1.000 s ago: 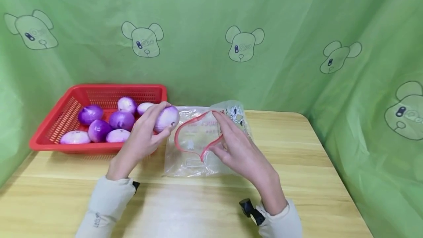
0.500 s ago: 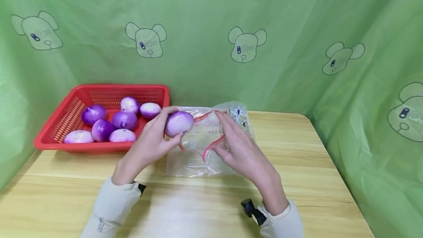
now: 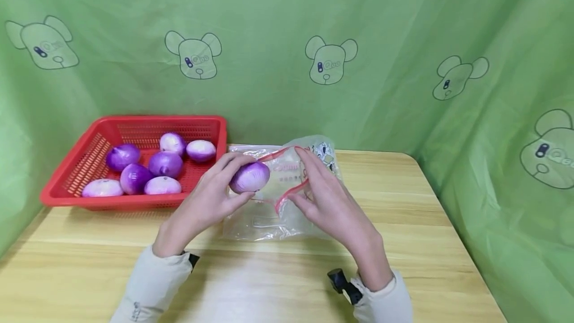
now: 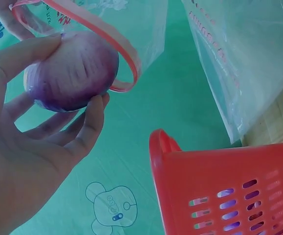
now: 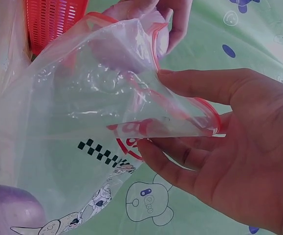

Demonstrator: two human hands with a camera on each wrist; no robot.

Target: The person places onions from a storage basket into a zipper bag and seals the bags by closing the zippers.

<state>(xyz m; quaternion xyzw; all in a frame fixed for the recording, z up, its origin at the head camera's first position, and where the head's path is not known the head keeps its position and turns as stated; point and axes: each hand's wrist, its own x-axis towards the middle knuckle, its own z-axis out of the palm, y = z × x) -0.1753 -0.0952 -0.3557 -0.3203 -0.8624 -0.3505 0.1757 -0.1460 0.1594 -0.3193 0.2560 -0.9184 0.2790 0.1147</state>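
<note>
My left hand point(image 3: 217, 193) grips a purple onion point(image 3: 249, 177) right at the mouth of a clear zip bag point(image 3: 264, 218) lying on the wooden table point(image 3: 278, 278). In the left wrist view the onion point(image 4: 73, 71) sits between thumb and fingers of the left hand point(image 4: 43, 142), partly past the bag's red rim point(image 4: 126, 54). My right hand point(image 3: 314, 188) pinches the red rim point(image 3: 291, 191) and holds the mouth up. In the right wrist view the right hand point(image 5: 205, 142) holds the bag point(image 5: 82, 122), and another onion point(image 5: 9, 210) lies at its bottom.
A red mesh basket point(image 3: 134, 119) with several purple onions point(image 3: 165, 163) stands at the table's back left, touching the bag's left side. Green printed cloth point(image 3: 381, 39) walls in the table at the back and on both sides.
My left hand has carried the onion rightward and down from beside the basket to the bag's mouth. The right hand has stayed on the rim.
</note>
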